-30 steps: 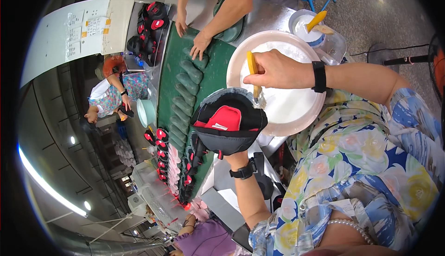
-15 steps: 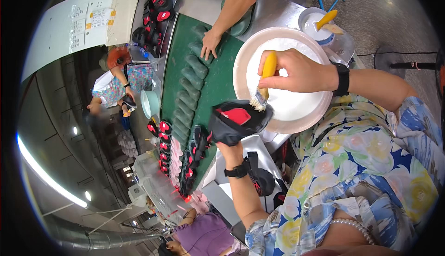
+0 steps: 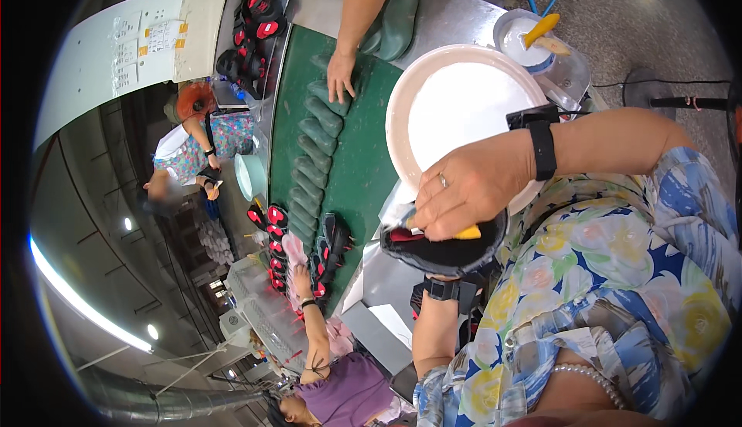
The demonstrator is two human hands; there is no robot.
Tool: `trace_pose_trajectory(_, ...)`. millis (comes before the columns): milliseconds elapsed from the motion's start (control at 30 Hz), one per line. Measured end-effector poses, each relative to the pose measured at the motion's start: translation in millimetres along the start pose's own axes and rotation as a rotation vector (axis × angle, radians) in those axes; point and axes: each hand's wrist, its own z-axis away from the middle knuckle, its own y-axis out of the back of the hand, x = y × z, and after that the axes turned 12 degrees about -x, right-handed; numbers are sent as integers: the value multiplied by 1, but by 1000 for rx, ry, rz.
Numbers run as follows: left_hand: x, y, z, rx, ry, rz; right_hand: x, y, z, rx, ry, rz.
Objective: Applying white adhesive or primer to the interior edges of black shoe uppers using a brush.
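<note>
A black shoe upper point(image 3: 448, 253) with red inside is held up in front of me. My left hand point(image 3: 444, 276) supports it from below, its fingers hidden beneath the shoe. My right hand point(image 3: 468, 187) is closed around a paintbrush point(image 3: 467, 233); its yellow handle end shows under my fingers. The brush's pale bristle end, smeared by motion, is at the shoe's left rim. Just beyond my right hand stands a large pale pink basin point(image 3: 399, 114) holding white liquid point(image 3: 464, 106).
A green belt point(image 3: 362, 133) carries a row of green foot-shaped pieces point(image 3: 313, 149) and black-red shoes point(image 3: 334, 241). A co-worker's hand point(image 3: 340, 79) touches one green piece; another person's hand point(image 3: 300, 278) is at pink pieces. A small bowl point(image 3: 506, 37) with brushes stands behind the basin.
The shoe upper has come right and nearer to me. My right hand has moved down from over the basin, bringing the brush to the shoe. Another person's arm now reaches the pink pieces.
</note>
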Motion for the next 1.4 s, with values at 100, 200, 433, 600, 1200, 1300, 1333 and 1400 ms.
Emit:
trace_pose_trajectory(100, -22, 19, -4, 91, -37, -512, 4, -4, 8, -112, -115, -56)
trace_pose_trajectory(200, 15, -16, -29, 426, 211, 1044, 0, 8, 20, -134, -248, -40)
trace_pose_trajectory(433, -19, 36, 3, 131, -15, -26, 12, -1, 20, -240, -626, -289)
trace_pose_trajectory(600, -23, 52, 15, 60, -5, -398, 11, 20, 5, -277, -782, -371)
trace_pose_trajectory(1200, -11, 82, 32, 178, -247, -268, -1, 16, 1, -16, -659, -229)
trace_pose_trajectory(1300, 9, 106, 21, 236, -304, -233, -3, 14, 0, -213, -757, -217)
trace_pose_trajectory(1333, 15, 110, 18, 251, -332, -227, -9, 16, -1, -90, -774, -230)
trace_pose_trajectory(1400, 27, 120, 18, 290, -382, -210, -23, 14, -12, 72, -783, -309)
